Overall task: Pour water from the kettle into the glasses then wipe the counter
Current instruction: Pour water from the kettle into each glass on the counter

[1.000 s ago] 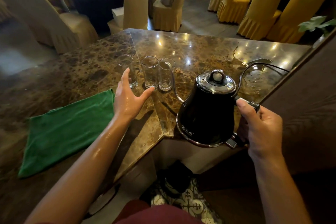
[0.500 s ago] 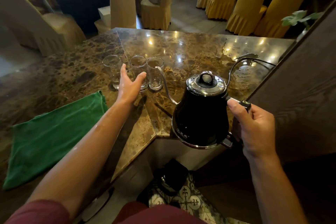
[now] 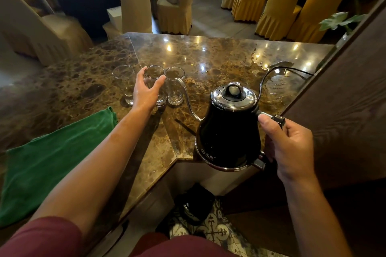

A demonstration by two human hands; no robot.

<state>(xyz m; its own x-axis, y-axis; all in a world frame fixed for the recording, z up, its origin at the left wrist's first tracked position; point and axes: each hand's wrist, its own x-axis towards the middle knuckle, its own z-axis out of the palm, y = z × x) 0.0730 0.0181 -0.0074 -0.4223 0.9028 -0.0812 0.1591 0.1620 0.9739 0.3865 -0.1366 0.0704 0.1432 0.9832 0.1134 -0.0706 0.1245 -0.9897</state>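
Gripping the handle of the black kettle [image 3: 228,131], the right hand [image 3: 290,146] holds it above the near edge of the marble counter [image 3: 208,58], gooseneck spout directed toward the glasses. Head view: three glasses stand in a row; the left hand [image 3: 145,92] wraps thumb and fingers around the middle glass [image 3: 154,77], between the left glass [image 3: 125,81] and the right glass [image 3: 175,87]. A green cloth [image 3: 48,162] lies flat on the counter, left of the forearm.
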